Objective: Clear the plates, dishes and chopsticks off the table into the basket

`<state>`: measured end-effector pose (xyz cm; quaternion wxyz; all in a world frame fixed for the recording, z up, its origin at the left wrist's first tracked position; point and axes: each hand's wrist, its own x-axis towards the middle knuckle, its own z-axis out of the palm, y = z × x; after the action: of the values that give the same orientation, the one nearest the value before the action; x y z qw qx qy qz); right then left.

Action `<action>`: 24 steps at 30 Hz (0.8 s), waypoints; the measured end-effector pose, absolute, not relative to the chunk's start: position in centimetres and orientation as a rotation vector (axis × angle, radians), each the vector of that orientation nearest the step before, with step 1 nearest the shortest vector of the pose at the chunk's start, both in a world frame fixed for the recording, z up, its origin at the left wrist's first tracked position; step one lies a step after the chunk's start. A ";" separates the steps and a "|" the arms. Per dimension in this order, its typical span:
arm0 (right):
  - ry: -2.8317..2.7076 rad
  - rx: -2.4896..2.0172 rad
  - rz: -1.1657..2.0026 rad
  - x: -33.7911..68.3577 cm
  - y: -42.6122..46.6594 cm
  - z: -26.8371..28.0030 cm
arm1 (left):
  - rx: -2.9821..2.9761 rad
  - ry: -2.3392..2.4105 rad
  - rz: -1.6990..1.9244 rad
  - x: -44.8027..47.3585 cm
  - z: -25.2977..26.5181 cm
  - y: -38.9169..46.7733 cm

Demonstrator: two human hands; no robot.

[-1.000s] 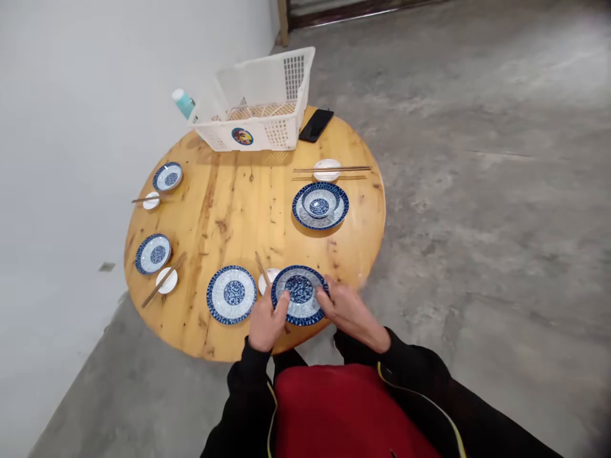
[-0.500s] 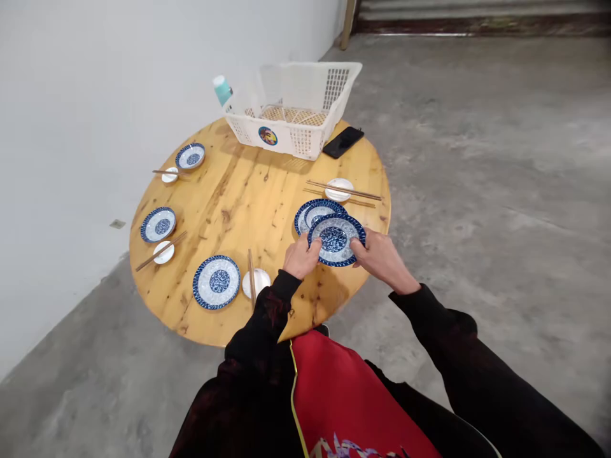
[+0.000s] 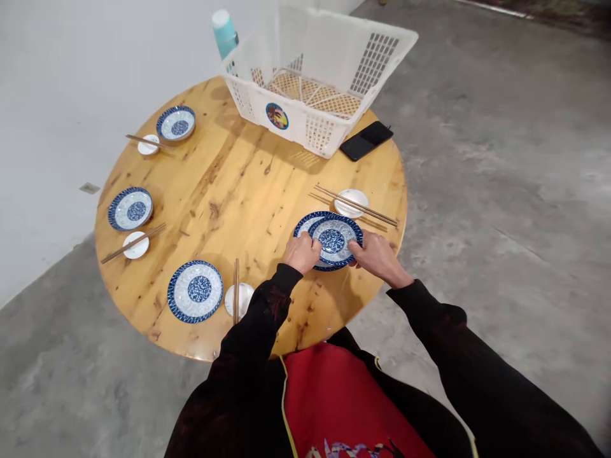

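Note:
A blue-and-white patterned plate [image 3: 331, 240] is gripped between my two hands at the right front of the round table. My left hand [image 3: 302, 254] is closed on its left edge, the thumb on top. My right hand [image 3: 377, 256] pinches the right edge, its fingers under the rim. Directly beneath, another blue-and-white plate [image 3: 304, 222] is mostly covered; whether the two touch, I cannot tell. Just behind them, a pair of wooden chopsticks [image 3: 366, 208] rests across a small white dish [image 3: 352, 198].
On the wooden table [image 3: 248, 210], blue-rimmed plates [image 3: 198, 290] with small dishes and chopsticks [image 3: 236, 289] line the left and front. A white plastic basket [image 3: 310, 130] stands at the back, between a turquoise bottle [image 3: 225, 37] and a black phone [image 3: 367, 140].
The held plate has come down and back, now covering more of the plate beneath it. Both hands keep their grip. My view has moved closer to the table.

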<state>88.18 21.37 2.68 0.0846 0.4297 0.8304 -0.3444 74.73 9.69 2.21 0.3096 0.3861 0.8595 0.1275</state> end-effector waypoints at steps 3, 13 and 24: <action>2.559 1.149 -0.858 88.1 22.4 2.1 | 0.993 2.274 0.361 74.8 1.6 10.0; 2.691 0.813 -0.682 87.8 25.0 0.1 | 0.754 2.402 0.304 76.0 1.7 11.0; 2.736 0.519 -0.776 87.4 26.6 0.5 | 0.523 2.664 0.259 77.5 1.2 10.1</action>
<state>87.41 26.57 0.54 0.1253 0.1780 0.9390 -0.2663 77.49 10.13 1.17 0.2058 0.1876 0.9559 0.0930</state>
